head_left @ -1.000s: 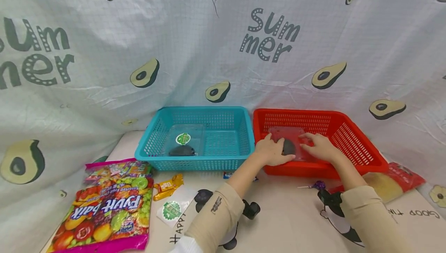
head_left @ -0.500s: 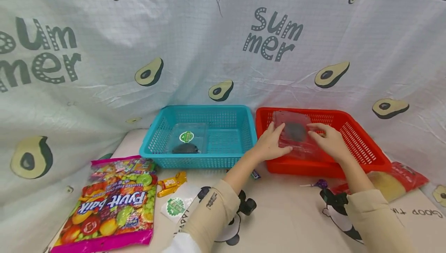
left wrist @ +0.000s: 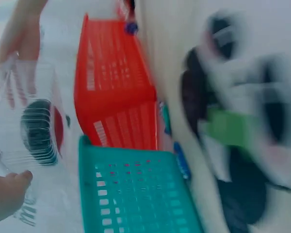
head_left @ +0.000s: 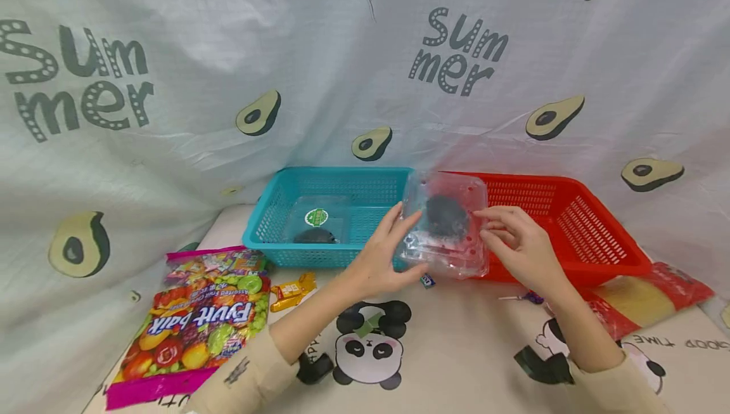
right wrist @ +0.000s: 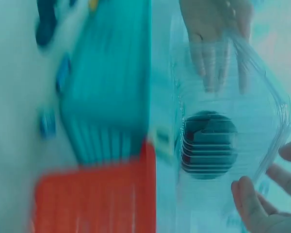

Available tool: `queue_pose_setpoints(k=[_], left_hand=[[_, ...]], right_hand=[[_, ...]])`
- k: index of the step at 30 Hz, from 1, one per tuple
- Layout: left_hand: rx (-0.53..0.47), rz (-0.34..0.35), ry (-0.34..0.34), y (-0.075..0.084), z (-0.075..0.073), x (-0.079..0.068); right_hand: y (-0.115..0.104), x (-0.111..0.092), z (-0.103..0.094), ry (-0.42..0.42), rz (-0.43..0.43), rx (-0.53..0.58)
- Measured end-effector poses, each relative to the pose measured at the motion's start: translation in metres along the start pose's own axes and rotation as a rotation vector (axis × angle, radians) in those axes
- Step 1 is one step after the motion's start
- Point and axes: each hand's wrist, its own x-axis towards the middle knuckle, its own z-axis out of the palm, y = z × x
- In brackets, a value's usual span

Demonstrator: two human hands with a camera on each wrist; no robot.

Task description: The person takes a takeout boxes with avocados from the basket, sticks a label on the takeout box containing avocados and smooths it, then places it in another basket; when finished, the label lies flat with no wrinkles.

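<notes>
Both hands hold a clear plastic clamshell box (head_left: 422, 243) in the air, above the place where the two baskets meet. Inside it lies a dark, roundish thing (head_left: 447, 216) whose kind I cannot tell. My left hand (head_left: 379, 262) grips the box's left side, with the thumb low and the fingers higher up. On the right side, my right hand (head_left: 519, 243) pinches the edge with curled fingers. The right wrist view has the box (right wrist: 218, 102) between both hands. A similar clear box (head_left: 336, 208) with a green-and-white label sits in the turquoise basket (head_left: 319, 255).
The red basket (head_left: 570, 268) stands right of the turquoise one. A fruit candy bag (head_left: 199, 331) and a yellow-orange wrapped snack (head_left: 292, 291) lie at the left. A lollipop (head_left: 530, 297) and a red-and-yellow packet (head_left: 644, 300) lie before the red basket.
The clear box has come up out of the red basket and moved left, toward the turquoise basket. Both hands have travelled with it.
</notes>
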Motion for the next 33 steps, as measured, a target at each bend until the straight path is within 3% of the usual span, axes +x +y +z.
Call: queue_pose_setpoints(k=[2,7,10,13,16,24,27,33], left_hand=[[-0.021,0.026,0.003,0.005,-0.01,-0.027],[-0.045,-0.005,-0.033,0.022,-0.026,-0.091],[-0.043,-0.04,-0.038,0.028,-0.028,-0.119],[-0.046,-0.068,-0.044,0.028,-0.027,-0.136],[-0.062,-0.109,-0.061,0.023,-0.026,-0.145],[0.016,-0.193,-0.025,0.0,-0.016,-0.146],[0.001,-0.226,-0.007,-0.009,-0.011,-0.145],[-0.053,-0.259,0.004,-0.024,-0.003,-0.149]], right_hand=[[-0.011,-0.012,0.007,-0.036,-0.032,0.058],[-0.033,-0.046,0.026,-0.132,-0.072,0.143],[-0.04,-0.062,0.04,-0.131,-0.163,0.118],[-0.038,-0.073,0.055,-0.112,-0.251,0.087],[-0.03,-0.077,0.069,-0.116,-0.289,0.108],[-0.01,-0.076,0.094,-0.166,-0.123,0.221],[-0.003,-0.074,0.1,-0.175,-0.068,0.236],[0.01,-0.076,0.109,-0.239,-0.06,0.21]])
